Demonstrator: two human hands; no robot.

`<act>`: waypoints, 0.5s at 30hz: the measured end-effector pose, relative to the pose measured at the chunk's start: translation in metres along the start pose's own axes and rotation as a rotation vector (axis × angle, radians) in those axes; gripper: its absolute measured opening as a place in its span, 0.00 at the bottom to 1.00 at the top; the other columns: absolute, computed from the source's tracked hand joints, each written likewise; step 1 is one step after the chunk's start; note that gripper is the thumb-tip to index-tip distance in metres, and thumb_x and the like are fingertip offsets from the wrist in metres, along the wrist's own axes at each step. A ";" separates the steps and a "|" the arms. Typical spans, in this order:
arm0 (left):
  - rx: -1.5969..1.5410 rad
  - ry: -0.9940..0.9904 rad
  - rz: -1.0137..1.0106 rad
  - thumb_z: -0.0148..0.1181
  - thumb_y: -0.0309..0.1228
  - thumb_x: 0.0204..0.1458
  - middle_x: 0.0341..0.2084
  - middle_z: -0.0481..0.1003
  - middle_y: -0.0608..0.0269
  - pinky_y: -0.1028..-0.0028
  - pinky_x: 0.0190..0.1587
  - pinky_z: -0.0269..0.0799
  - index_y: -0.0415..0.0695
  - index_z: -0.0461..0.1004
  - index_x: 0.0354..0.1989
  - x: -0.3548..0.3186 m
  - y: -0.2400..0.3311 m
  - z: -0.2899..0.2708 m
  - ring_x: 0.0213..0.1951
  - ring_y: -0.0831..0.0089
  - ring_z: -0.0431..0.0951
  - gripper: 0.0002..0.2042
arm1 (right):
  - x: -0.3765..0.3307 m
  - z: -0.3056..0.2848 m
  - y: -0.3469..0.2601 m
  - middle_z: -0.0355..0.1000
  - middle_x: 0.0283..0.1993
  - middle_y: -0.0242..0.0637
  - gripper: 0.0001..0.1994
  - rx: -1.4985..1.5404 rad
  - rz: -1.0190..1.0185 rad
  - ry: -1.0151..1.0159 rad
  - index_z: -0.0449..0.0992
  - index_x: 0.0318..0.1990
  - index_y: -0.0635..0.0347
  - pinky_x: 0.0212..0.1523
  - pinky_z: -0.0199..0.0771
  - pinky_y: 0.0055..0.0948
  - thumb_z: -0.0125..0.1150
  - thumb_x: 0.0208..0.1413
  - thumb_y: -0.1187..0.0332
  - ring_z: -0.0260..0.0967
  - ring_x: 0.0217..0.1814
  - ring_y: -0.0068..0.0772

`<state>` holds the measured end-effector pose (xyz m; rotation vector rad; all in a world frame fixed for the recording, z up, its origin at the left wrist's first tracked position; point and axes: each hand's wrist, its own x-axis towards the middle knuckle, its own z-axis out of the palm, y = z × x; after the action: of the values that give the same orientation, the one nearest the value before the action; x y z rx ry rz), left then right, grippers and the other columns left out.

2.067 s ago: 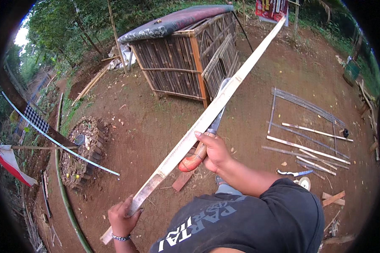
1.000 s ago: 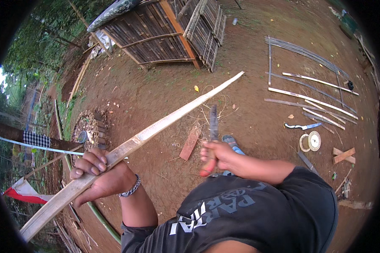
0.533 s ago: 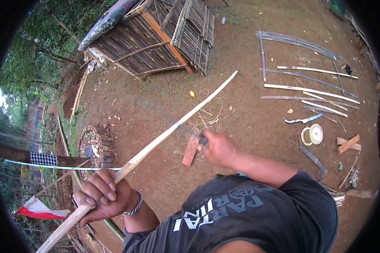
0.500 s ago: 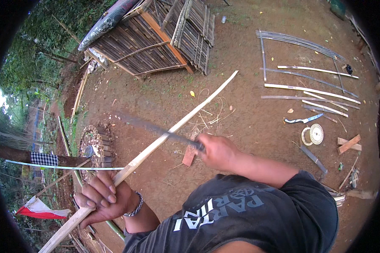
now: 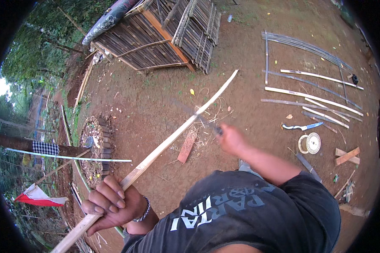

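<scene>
My left hand (image 5: 110,204), with a bracelet on the wrist, is closed around the near end of a long pale bamboo strip (image 5: 173,137). The strip runs up and to the right, its tip over the bare dirt. My right hand (image 5: 231,138) grips the handle of a long knife (image 5: 193,114), whose blurred blade lies across the strip near its middle. Thin shavings (image 5: 211,114) lie on the ground under the strip.
A bamboo-slat enclosure (image 5: 164,33) stands at the top. Several bamboo strips (image 5: 312,97) lie on the dirt at right, with a small blue-handled knife (image 5: 299,126), a roll of cord (image 5: 310,143) and wood scraps (image 5: 347,156). A brick-like block (image 5: 186,146) lies below the strip.
The strip has swung from pointing steeply up and away to lying lower across me. My left hand has stayed on its near end while my right hand swings the blade against the strip.
</scene>
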<state>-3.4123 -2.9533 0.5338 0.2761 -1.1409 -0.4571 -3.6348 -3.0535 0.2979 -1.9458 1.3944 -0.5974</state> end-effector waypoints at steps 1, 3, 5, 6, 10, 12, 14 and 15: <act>0.003 0.004 -0.020 0.47 0.63 0.54 0.11 0.60 0.73 0.78 0.19 0.59 0.48 0.62 0.25 -0.002 -0.002 0.004 0.12 0.81 0.61 0.27 | 0.002 -0.004 0.034 0.73 0.32 0.50 0.10 -0.061 0.066 -0.015 0.68 0.37 0.58 0.38 0.73 0.49 0.60 0.49 0.68 0.73 0.37 0.56; 0.020 -0.034 -0.005 0.48 0.62 0.54 0.11 0.60 0.73 0.79 0.20 0.59 0.48 0.63 0.25 -0.004 -0.002 0.004 0.12 0.82 0.61 0.26 | 0.004 -0.015 0.041 0.73 0.33 0.51 0.10 -0.074 0.077 -0.009 0.68 0.37 0.58 0.38 0.73 0.49 0.61 0.49 0.67 0.73 0.38 0.56; 0.041 0.005 0.034 0.48 0.62 0.54 0.11 0.60 0.73 0.79 0.21 0.60 0.48 0.63 0.26 -0.009 0.007 0.006 0.12 0.82 0.61 0.26 | -0.009 -0.029 -0.002 0.73 0.34 0.50 0.11 0.025 -0.023 -0.001 0.68 0.37 0.59 0.39 0.74 0.48 0.61 0.50 0.67 0.73 0.38 0.56; 0.066 -0.004 0.029 0.48 0.61 0.55 0.11 0.60 0.73 0.79 0.21 0.59 0.49 0.63 0.26 -0.009 0.008 0.010 0.13 0.82 0.61 0.26 | -0.017 -0.032 -0.017 0.73 0.34 0.51 0.11 0.042 -0.115 -0.023 0.68 0.38 0.59 0.39 0.74 0.48 0.61 0.50 0.66 0.73 0.38 0.56; 0.098 0.045 0.048 0.50 0.60 0.55 0.11 0.60 0.75 0.80 0.21 0.58 0.49 0.63 0.26 -0.002 0.020 0.024 0.13 0.83 0.61 0.24 | -0.002 -0.016 0.013 0.74 0.35 0.52 0.14 0.055 0.050 -0.117 0.68 0.44 0.59 0.40 0.74 0.48 0.60 0.52 0.66 0.74 0.40 0.55; 0.036 0.043 0.005 0.51 0.59 0.55 0.11 0.60 0.75 0.80 0.21 0.58 0.49 0.62 0.25 0.002 0.023 0.024 0.13 0.84 0.61 0.24 | 0.017 -0.009 0.119 0.73 0.36 0.52 0.15 -0.002 0.370 -0.187 0.69 0.45 0.60 0.41 0.73 0.49 0.60 0.52 0.65 0.73 0.41 0.54; 0.038 0.053 0.011 0.54 0.57 0.55 0.11 0.59 0.75 0.81 0.21 0.58 0.49 0.62 0.25 0.000 0.032 0.020 0.13 0.84 0.61 0.23 | 0.016 -0.021 0.101 0.73 0.36 0.53 0.14 -0.117 0.296 -0.201 0.69 0.44 0.60 0.41 0.73 0.49 0.59 0.52 0.65 0.73 0.41 0.54; 0.021 0.043 0.028 0.54 0.57 0.55 0.11 0.59 0.76 0.80 0.20 0.58 0.49 0.62 0.24 0.000 0.036 0.016 0.13 0.84 0.61 0.23 | 0.013 -0.032 0.084 0.73 0.37 0.53 0.14 -0.171 0.259 -0.211 0.69 0.44 0.61 0.41 0.73 0.49 0.59 0.51 0.65 0.73 0.41 0.54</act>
<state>-3.4197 -2.9217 0.5555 0.2861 -1.1071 -0.4129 -3.7068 -3.0916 0.2573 -1.8539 1.5680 -0.1523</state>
